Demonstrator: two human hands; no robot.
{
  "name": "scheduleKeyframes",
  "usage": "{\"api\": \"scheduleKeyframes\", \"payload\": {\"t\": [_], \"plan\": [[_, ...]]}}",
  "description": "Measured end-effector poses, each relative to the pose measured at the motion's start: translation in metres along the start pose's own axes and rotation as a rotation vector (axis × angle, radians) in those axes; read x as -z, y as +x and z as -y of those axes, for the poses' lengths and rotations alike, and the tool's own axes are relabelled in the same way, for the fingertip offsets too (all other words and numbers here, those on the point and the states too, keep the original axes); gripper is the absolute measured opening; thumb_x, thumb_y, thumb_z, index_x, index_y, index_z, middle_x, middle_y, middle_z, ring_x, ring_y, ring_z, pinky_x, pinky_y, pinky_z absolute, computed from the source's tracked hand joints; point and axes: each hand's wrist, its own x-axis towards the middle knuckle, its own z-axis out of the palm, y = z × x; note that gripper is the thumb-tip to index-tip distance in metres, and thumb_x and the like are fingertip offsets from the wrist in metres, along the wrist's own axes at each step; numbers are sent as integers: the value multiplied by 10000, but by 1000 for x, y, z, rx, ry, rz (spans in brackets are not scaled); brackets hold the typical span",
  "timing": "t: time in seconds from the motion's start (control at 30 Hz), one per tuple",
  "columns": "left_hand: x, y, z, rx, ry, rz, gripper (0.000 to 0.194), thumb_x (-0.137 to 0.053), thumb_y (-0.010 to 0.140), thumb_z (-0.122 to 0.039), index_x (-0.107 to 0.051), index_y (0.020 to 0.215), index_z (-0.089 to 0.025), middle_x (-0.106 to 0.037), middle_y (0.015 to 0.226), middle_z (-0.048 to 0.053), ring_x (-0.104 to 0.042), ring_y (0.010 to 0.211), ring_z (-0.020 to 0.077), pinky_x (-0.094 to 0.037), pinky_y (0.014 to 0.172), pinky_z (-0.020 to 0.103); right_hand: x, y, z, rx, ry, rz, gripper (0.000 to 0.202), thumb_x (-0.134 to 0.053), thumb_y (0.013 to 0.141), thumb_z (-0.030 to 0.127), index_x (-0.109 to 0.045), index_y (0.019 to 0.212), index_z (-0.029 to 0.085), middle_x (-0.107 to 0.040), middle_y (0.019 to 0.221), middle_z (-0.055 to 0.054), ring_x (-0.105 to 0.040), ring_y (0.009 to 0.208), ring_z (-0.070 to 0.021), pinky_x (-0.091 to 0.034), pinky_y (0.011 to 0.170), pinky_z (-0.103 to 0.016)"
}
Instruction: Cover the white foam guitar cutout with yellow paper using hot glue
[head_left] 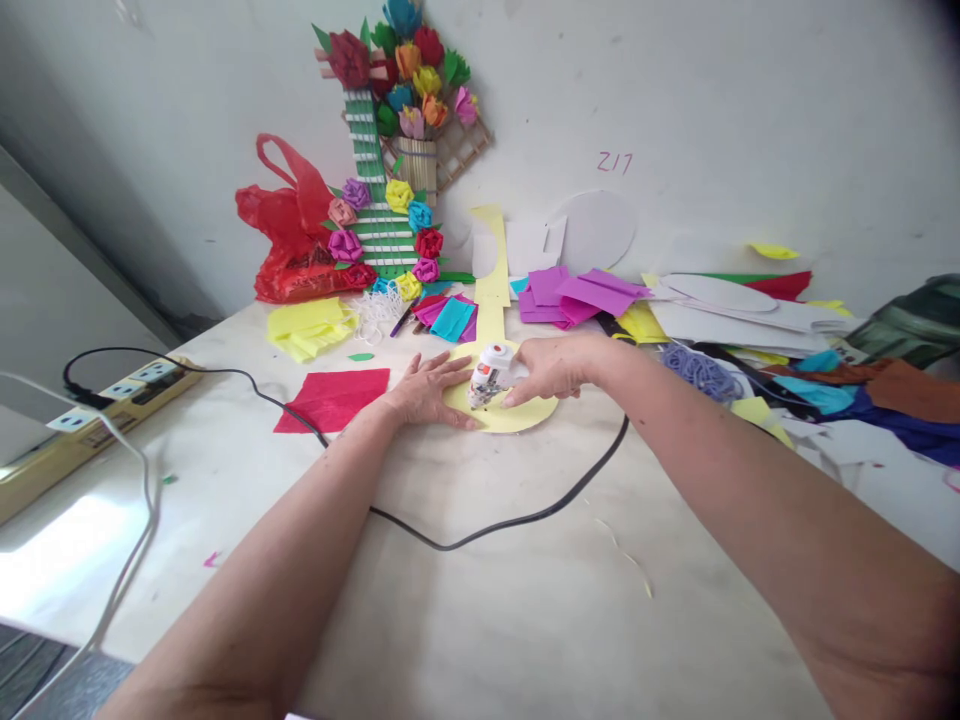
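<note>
A pale yellow paper cutout (pixel 525 415) lies on the table, with a round lower part and a long neck strip (pixel 492 318) running up towards the wall. My left hand (pixel 431 390) rests flat on the cutout's left side, fingers spread. Gripped in my right hand (pixel 555 368) is a white corded glue gun (pixel 491 375) with orange and red parts. It is held over the middle of the round part; whether its tip touches the paper I cannot tell. Left of my left hand lies a red crepe paper sheet (pixel 341 398).
A black cord (pixel 450 545) loops across the table, and a power strip (pixel 135 385) stands at the left. A decorated paper guitar (pixel 375 230) and a red plastic bag (pixel 296 240) lean at the wall. Purple paper (pixel 574 295), blue yarn (pixel 697 372) and white card (pixel 750 325) crowd the right.
</note>
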Motion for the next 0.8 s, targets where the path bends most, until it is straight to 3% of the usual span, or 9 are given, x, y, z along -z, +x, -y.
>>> {"api": "scheduleKeyframes", "payload": {"t": [0.27,0.4,0.63,0.8], "plan": [[1,-2,-3,6,6,11,922,-467,614,-760,-216,1397,-343,-151,1479,-50,-28,1354,293,96,1038,549,-6,-26,-42,40,196,-198,522,-638,645,555,-541,1005,190,-473,594,14,-450,470,-91,-358,408,-195],[2,-3,-3,6,-2,12,920,-466,620,-758,-190,1400,-356,-150,1478,-53,-33,1354,293,108,1028,559,-15,-37,-60,52,339,-214,470,-642,667,510,-531,1008,207,-436,593,24,-414,471,-82,-348,392,-188],[3,1,-3,-9,70,21,941,-468,607,-763,-252,1396,-297,-99,1489,-12,57,1347,316,116,1024,550,-25,-30,-67,-6,370,-179,564,-655,592,596,-525,948,179,-487,669,-7,-453,532,-101,-380,411,-201],[1,4,-6,-27,76,-18,912,-418,644,-769,-296,1383,-250,-144,1479,18,-21,1357,281,130,1034,518,-26,-24,-68,-26,352,-184,642,-667,540,628,-519,972,176,-513,696,-7,-486,571,-110,-389,420,-195]]}}
